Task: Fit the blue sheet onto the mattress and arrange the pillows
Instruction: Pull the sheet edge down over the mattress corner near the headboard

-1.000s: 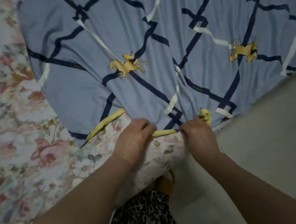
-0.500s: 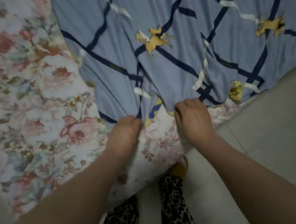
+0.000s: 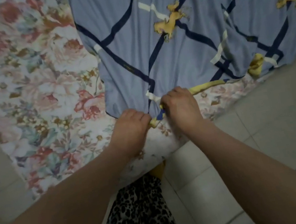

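Sheet corner (image 3: 159,118) now nearer mattress edge (image 3: 155,149)

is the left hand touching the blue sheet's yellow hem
Touching: the head view shows the left hand with fingers curled round the yellow hem of the blue sheet.

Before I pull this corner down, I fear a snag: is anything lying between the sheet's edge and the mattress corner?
Nothing visible. Both hands, left hand and right hand, grip the blue sheet at its yellow hem; bare floral mattress lies below.
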